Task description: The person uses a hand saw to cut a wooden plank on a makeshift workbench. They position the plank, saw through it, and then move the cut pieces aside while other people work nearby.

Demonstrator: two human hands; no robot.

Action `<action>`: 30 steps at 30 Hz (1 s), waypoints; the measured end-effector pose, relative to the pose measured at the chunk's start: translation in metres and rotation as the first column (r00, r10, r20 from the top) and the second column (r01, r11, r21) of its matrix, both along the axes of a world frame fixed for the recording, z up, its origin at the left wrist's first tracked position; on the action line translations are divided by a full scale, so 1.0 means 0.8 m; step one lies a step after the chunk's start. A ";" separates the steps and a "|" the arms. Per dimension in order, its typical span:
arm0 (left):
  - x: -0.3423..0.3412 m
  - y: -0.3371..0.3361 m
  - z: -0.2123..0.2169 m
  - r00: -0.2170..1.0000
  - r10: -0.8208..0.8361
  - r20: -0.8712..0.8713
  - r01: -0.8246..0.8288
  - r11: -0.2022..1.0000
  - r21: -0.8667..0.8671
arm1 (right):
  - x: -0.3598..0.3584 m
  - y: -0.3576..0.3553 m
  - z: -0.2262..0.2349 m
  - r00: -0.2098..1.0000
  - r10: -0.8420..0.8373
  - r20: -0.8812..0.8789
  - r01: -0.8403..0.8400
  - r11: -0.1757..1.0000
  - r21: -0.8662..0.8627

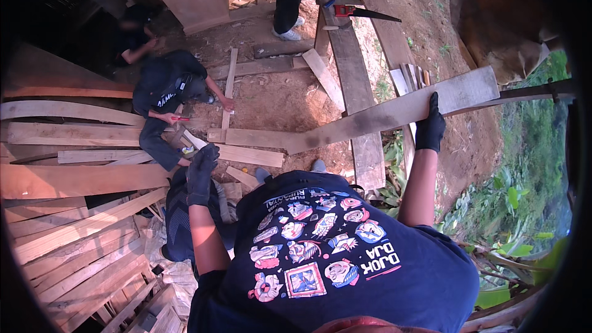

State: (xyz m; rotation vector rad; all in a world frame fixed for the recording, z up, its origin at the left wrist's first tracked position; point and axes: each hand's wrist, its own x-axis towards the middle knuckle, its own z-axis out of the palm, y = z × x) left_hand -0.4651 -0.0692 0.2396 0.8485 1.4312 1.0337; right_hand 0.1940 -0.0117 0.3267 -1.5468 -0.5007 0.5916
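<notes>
My right hand [431, 124], in a black glove, is closed on the lower edge of a long wooden plank [394, 110]. The plank slants from the middle of the view up to the right, across the bench boards. Further left, my left hand [201, 174] wears the same kind of glove, its fingers curled. A pale, pointed strip [194, 140] juts out beside its fingertips; whether the hand grips it is hidden. Just past my left hand, a crouching person [169, 95] in dark clothes holds a small red tool [180, 119] near a narrow wooden batten [230, 86].
A handsaw [364, 13] with a red handle lies on the long bench board [354, 74]. Stacked planks [80, 179] fill the left side. Another person [288, 0] stands at the back; one more crouches far left. Green plants [518, 194] grow along the right.
</notes>
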 end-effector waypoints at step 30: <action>0.204 0.144 -0.144 0.730 -0.269 0.628 0.570 0.747 -0.343 | 0.002 -0.536 -0.189 0.805 0.031 0.592 0.481 0.550 -0.683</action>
